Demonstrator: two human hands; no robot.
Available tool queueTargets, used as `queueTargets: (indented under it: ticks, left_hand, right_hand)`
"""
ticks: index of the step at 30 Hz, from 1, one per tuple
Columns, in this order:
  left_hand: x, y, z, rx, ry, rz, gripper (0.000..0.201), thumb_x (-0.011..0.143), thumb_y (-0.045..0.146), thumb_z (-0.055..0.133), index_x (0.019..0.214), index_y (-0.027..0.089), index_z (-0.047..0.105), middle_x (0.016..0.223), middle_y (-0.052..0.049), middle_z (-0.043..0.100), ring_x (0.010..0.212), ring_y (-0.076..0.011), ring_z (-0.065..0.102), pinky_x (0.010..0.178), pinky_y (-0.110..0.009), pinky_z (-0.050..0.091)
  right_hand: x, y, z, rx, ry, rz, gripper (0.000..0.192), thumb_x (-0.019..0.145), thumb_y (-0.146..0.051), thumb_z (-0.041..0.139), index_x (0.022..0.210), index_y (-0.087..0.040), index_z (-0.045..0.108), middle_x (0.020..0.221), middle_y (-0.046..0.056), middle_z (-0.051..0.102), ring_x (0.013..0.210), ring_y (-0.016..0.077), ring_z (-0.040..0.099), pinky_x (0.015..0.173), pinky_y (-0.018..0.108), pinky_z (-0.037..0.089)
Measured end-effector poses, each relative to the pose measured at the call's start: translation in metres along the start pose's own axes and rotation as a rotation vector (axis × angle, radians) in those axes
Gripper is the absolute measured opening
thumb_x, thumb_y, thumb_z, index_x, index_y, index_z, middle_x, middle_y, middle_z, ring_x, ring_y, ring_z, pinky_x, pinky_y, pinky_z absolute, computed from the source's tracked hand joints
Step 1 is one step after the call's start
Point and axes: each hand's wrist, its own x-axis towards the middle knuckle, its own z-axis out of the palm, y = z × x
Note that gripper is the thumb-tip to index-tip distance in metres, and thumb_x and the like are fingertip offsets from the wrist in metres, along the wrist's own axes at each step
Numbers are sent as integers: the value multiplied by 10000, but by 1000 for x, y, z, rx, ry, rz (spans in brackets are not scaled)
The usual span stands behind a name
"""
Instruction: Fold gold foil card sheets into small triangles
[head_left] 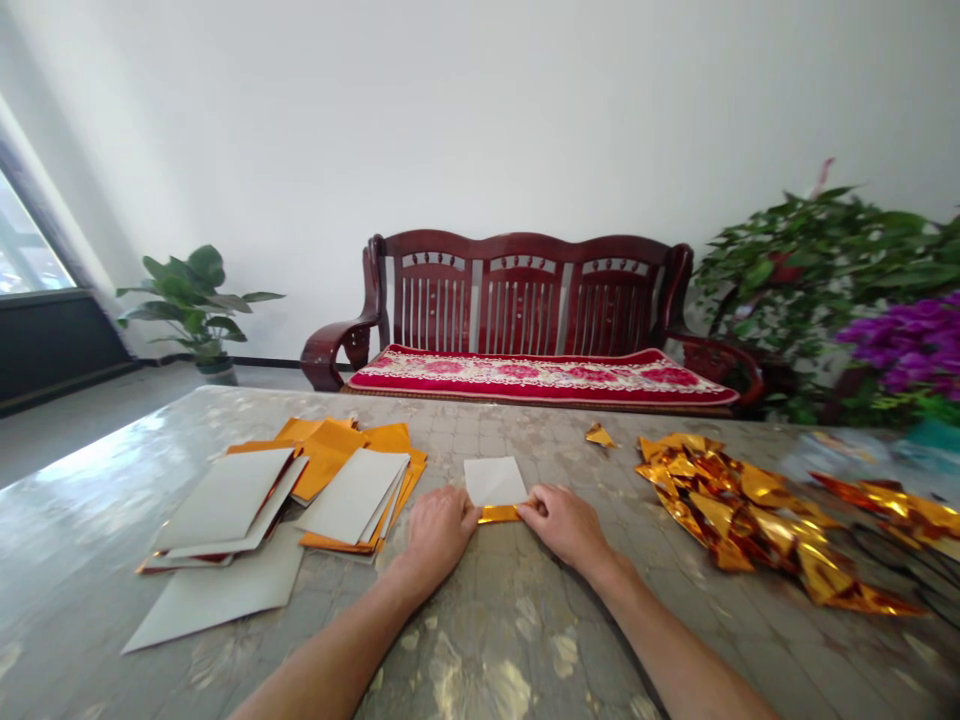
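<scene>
A small sheet of gold foil paper lies on the table in front of me, its pale grey back facing up. Its near edge is turned over into a narrow strip that shows shiny gold. My left hand pinches the left end of that strip between thumb and fingers. At the strip's right end, my right hand pinches it the same way. Parts of the sheet's near corners are hidden under my fingers.
Stacks of grey-backed paper and orange-gold sheets lie to the left. A heap of folded gold foil pieces spreads on the right, with one loose folded piece nearby. Beyond the patterned table stands a wooden bench.
</scene>
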Motion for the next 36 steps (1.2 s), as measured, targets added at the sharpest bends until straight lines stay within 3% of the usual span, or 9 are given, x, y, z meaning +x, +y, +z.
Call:
queueTargets:
  ticks: [21, 23, 27, 31, 36]
  left_hand:
    - [-3, 2, 1, 59, -18, 46, 177, 922, 311, 503, 890, 208, 642, 946, -55, 655, 945, -217, 599, 803, -303, 395]
    - [-5, 1, 2, 51, 34, 84, 157, 910, 290, 529, 994, 214, 637, 1010, -60, 636, 992, -226, 576, 844, -316, 406]
    - [-7, 0, 5, 14, 126, 255, 326, 916, 179, 499, 1216, 271, 590, 1215, -50, 581, 1111, -218, 507, 943, -321, 405]
    - [-8, 2, 8, -2, 31, 456, 302, 961, 179, 439, 1147, 294, 647, 1155, -35, 620, 1096, -199, 512, 927, -291, 429]
    - [-14, 8, 5, 84, -31, 525, 272, 967, 203, 445, 1167, 240, 625, 1083, -68, 645, 1053, -217, 539, 908, -321, 450]
  right_hand:
    - [-2, -1, 6, -94, 66, -19, 187, 876, -319, 584, 713, -227, 582, 798, 6, 693, 771, 174, 584, 617, 278, 283]
    - [-2, -1, 7, -100, 79, -18, 187, 875, -319, 586, 711, -228, 575, 800, 5, 692, 774, 177, 581, 617, 279, 278]
    - [-2, -1, 8, -77, 82, -9, 183, 877, -332, 583, 730, -225, 572, 817, 8, 686, 785, 181, 583, 627, 277, 288]
    - [-2, -1, 8, -43, 88, 27, 138, 881, -352, 584, 819, -228, 587, 889, 15, 687, 840, 191, 598, 664, 278, 320]
    - [-2, -4, 8, -74, 79, 52, 153, 892, -322, 576, 1004, -219, 592, 1011, 54, 685, 929, 221, 602, 737, 304, 352]
